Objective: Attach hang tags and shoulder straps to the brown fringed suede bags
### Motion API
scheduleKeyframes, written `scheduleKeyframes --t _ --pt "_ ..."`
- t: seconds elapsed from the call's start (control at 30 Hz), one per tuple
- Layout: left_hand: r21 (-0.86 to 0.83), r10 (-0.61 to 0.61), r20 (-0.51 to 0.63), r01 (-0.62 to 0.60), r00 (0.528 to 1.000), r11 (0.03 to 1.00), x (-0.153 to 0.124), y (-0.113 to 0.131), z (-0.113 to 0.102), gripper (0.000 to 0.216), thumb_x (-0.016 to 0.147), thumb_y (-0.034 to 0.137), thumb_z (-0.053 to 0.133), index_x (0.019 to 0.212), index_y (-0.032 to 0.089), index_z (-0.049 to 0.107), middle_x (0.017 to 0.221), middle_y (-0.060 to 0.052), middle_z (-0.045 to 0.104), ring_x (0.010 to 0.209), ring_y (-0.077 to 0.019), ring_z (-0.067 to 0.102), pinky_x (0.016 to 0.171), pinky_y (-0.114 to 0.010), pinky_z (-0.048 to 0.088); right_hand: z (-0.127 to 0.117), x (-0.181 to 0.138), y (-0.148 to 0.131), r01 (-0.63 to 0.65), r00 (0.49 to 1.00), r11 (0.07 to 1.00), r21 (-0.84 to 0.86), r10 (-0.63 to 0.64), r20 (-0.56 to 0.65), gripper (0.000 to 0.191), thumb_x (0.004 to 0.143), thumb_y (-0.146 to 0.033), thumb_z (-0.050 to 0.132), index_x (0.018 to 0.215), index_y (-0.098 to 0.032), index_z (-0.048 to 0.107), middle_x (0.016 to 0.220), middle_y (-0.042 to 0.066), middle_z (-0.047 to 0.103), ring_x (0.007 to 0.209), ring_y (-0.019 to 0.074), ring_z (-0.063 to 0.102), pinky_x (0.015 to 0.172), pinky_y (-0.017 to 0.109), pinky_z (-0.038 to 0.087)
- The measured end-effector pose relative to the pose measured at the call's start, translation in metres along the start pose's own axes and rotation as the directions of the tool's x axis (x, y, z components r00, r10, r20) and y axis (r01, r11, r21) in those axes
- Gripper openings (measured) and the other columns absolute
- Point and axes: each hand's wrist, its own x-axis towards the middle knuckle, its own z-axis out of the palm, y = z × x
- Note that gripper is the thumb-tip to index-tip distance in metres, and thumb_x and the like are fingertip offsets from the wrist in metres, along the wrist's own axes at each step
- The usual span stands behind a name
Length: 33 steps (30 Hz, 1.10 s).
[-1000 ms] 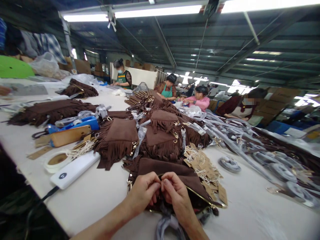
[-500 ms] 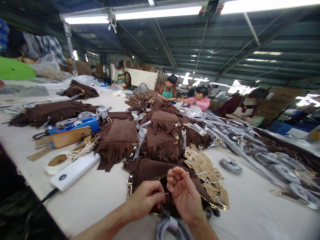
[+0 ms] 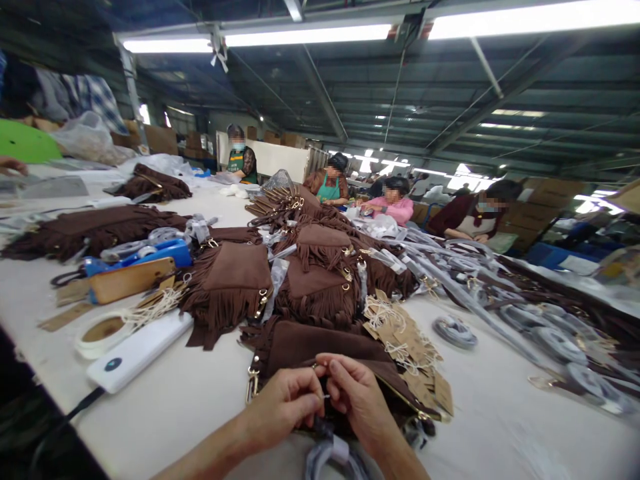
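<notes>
the dark-brown, suede-like bag with a gold zip (image 3: 320,343) lies on the white, flat-topped bench (image 3: 500,420), its mouth open toward 6 o'clock. clock positions refer to this bag; 12 o'clock points away from the person. both bare hands are over the mouth. the left hand (image 3: 287,403), at 7 o'clock, has its grip pinched on a slim, pale piece (image 3: 326,397). the right hand (image 3: 357,393), at 5 o'clock, has its fingers bent toward the thumb; whether its grip is clenched or grasping anything cannot be told. a grey, plastic-wrapped coil (image 3: 315,460) lies at 6 o'clock. tan card tags with white strings (image 3: 413,353) lie at 3 o'clock. piled brown fringed bags (image 3: 320,287) lie at 12 o'clock. a white, oblong device (image 3: 140,353) lies at 9 o'clock, well apart.
</notes>
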Motion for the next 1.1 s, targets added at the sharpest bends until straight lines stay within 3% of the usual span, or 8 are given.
scheduleKeyframes --t 0.23,0.37,0.57,0.73,0.87,1.1 --pt "0.013 -0.001 -0.001 0.001 1.000 1.000 0.001 -0.002 0.001 0.013 0.074 0.028 0.057 0.070 0.015 0.057 0.058 0.002 0.054 0.050 -0.0092 0.044 0.047 -0.020 0.030 0.004 0.000 0.001 -0.011 1.000 0.999 0.053 0.009 0.026 0.034 0.068 -0.047 0.085 0.076 -0.016 0.073 0.054 -0.004 0.058 0.041 0.0026 0.038 0.038 0.014 0.025" --pt "-0.063 0.002 -0.038 -0.005 0.999 0.998 0.001 -0.004 0.001 0.017 0.076 0.033 0.058 0.073 0.017 0.055 0.056 0.003 0.053 0.047 -0.0083 0.041 0.046 -0.020 0.027 0.003 -0.003 0.000 -0.012 0.999 0.994 0.104 0.007 0.048 0.035 0.069 -0.047 0.084 0.071 -0.016 0.068 0.048 -0.007 0.051 0.040 0.0030 0.037 0.039 0.014 0.026" --pt "-0.120 -0.042 -0.132 0.026 0.990 0.992 0.002 0.000 0.002 0.028 0.080 0.045 0.058 0.073 0.019 0.049 0.049 0.010 0.041 0.039 -0.0064 0.030 0.040 -0.020 0.021 -0.005 -0.009 0.005 0.062 0.998 0.987 -0.148 -0.061 0.014 0.039 0.073 -0.053 0.079 0.075 -0.015 0.070 0.052 -0.004 0.057 0.043 0.0058 0.046 0.041 0.015 0.036" --pt "0.016 0.004 -0.169 -0.002 0.986 1.000 0.000 0.007 0.002 0.022 0.081 0.036 0.053 0.070 0.018 0.051 0.060 0.004 0.050 0.054 -0.0091 0.039 0.049 -0.021 0.030 0.000 -0.014 0.006 0.113 0.994 0.963 -0.244 -0.110 0.030 0.038 0.077 -0.054 0.075 0.075 -0.016 0.070 0.056 -0.001 0.061 0.048 0.0096 0.054 0.047 0.019 0.046" --pt "0.147 0.043 -0.233 -0.008 0.971 0.989 -0.001 0.006 0.000 0.018 0.079 0.030 0.048 0.066 0.019 0.048 0.060 0.005 0.046 0.059 -0.0108 0.040 0.053 -0.022 0.032 0.003 -0.014 0.007 0.136 0.991 0.953 -0.271 -0.136 0.017 0.036 0.078 -0.053 0.073 0.077 -0.017 0.071 0.058 0.000 0.064 0.050 0.0117 0.058 0.051 0.021 0.049" --pt "0.193 0.061 -0.237 -0.014 0.970 0.981 -0.001 0.008 0.000 0.017 0.079 0.029 0.047 0.065 0.019 0.048 0.059 0.005 0.044 0.058 -0.0113 0.039 0.054 -0.023 0.031 0.003 -0.013 0.009 0.159 0.987 0.940 -0.300 -0.162 0.015 0.036 0.081 -0.053 0.071 0.076 -0.017 0.071 0.058 0.000 0.064 0.053 0.0130 0.059 0.055 0.023 0.049"
